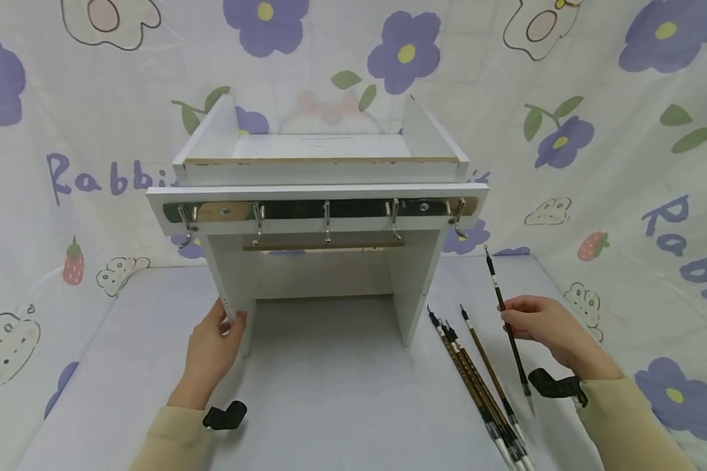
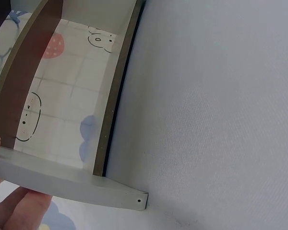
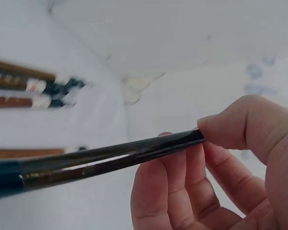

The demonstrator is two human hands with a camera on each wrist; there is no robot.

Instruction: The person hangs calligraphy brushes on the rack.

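A white wooden shelf rack (image 1: 318,173) stands on the table, with a metal hook rail (image 1: 353,209) across its front. My left hand (image 1: 209,350) grips the front edge of its left side panel (image 2: 77,184), thumb on one side and fingers on the other. To the right, my right hand (image 1: 542,327) pinches a dark-handled calligraphy brush (image 1: 518,356) between thumb and fingers. This brush has its hanging loop up and its bristle tip down. In the right wrist view, its shaft (image 3: 101,163) crosses in front of the fingers.
Several brown calligraphy brushes (image 1: 470,376) lie bunched on the table right of the rack, loops toward the back. One single brush (image 1: 488,360) lies between that bunch and my right hand. A patterned cloth (image 1: 613,170) hangs behind and beside the white table surface (image 1: 330,405).
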